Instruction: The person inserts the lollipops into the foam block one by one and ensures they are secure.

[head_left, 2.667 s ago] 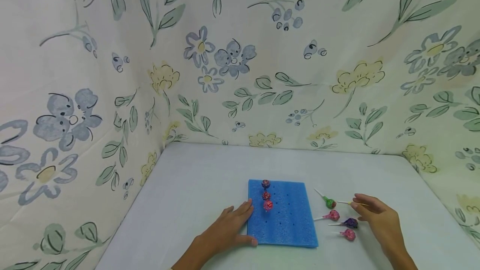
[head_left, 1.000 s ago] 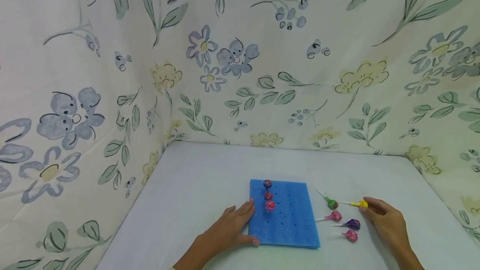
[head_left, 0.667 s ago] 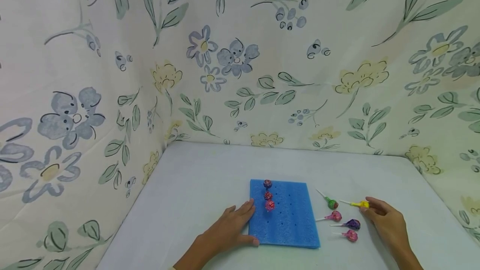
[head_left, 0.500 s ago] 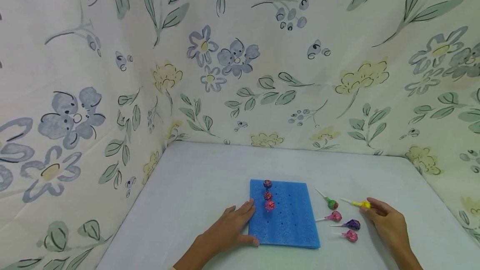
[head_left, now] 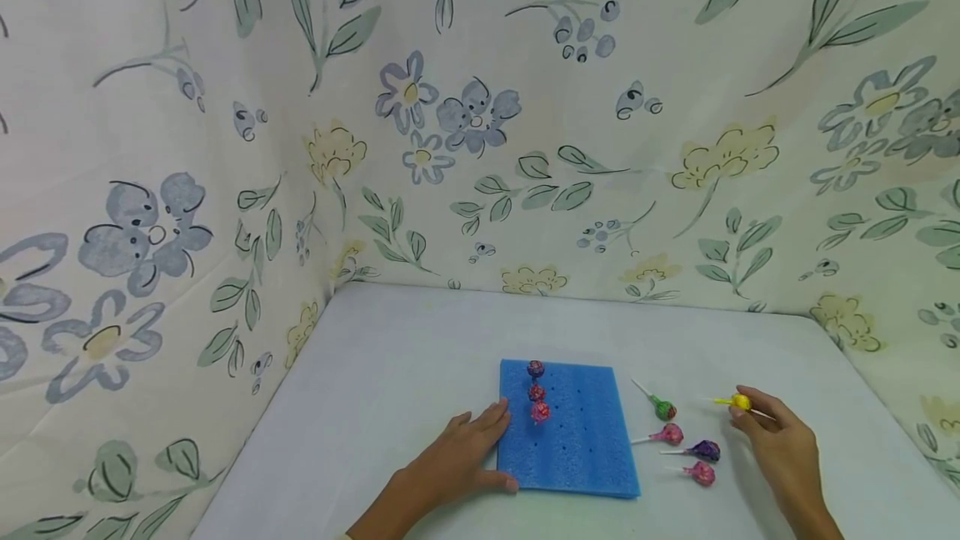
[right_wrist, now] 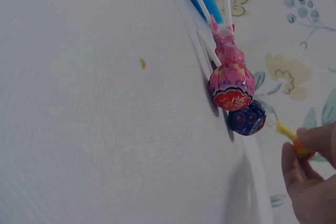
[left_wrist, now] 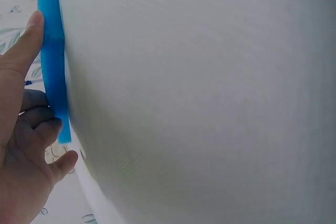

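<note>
My right hand point(head_left: 783, 440) pinches a yellow lollipop point(head_left: 741, 402) by its wrapped head, its stick pointing left above the table. In the right wrist view the yellow lollipop point(right_wrist: 300, 146) sits between thumb and fingers. My left hand point(head_left: 457, 455) lies against the left edge of a blue foam board point(head_left: 573, 465), with fingers and thumb on its border. The left wrist view shows the left hand point(left_wrist: 23, 124) along the foam's side point(left_wrist: 53, 66). Several lollipops, including a red one point(head_left: 536, 392), stand in a column in the board, which has further small holes.
Right of the board lie a green lollipop point(head_left: 663, 408), a pink one point(head_left: 671, 434), a purple one point(head_left: 705, 450) and another pink one point(head_left: 701, 473), sticks pointing left. A floral cloth point(head_left: 480, 215) rises behind and beside the white table point(head_left: 405, 340).
My right hand took hold of the yellow lollipop, drew it slightly right and has now raised it off the table. The left hand stays on the board's edge.
</note>
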The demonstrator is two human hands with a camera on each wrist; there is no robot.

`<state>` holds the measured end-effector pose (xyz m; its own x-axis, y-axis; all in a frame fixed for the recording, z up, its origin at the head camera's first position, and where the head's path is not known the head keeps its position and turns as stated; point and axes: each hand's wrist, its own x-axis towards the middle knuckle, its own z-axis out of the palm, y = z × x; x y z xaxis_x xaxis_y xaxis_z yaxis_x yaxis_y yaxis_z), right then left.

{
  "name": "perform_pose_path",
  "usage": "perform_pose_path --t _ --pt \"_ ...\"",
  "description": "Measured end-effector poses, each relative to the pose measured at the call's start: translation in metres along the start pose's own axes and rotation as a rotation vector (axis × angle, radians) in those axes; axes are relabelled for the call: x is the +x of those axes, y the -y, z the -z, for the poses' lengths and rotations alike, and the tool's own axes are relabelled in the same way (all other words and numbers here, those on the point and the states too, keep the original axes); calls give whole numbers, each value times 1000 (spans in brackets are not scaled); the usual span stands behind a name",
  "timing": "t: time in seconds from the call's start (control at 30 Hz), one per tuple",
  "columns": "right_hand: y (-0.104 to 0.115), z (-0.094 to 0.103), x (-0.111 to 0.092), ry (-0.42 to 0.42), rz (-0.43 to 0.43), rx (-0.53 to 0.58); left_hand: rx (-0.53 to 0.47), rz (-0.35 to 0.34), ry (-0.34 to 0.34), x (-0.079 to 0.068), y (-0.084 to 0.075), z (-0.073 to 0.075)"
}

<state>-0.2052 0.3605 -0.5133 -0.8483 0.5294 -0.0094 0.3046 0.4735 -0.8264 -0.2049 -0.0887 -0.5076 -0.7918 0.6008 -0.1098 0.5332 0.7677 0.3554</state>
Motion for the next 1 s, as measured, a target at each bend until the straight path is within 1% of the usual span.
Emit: perform_pose_path --t 0.17,0.33,0.43,0.63,0.77,0.87,1.0 --pt "9 1 -6 -16 -21 47 -4 4 1 0 1 -1" --pt "17 -2 -13 -55 -6 56 -9 -2 -1 1 1 -1" --pt "21 -4 -16 -62 13 58 -5 -3 -1 0 1 -1" --pt "26 -8 -23 -15 70 68 -2 -4 -3 0 1 -1" --pt "29 -13 -30 29 86 109 -7 -4 -2 0 1 0" --pt "32 -17 -35 39 87 118 -8 -3 -1 0 1 0" --pt "38 -22 -41 39 102 90 -7 1 -1 0 0 1"
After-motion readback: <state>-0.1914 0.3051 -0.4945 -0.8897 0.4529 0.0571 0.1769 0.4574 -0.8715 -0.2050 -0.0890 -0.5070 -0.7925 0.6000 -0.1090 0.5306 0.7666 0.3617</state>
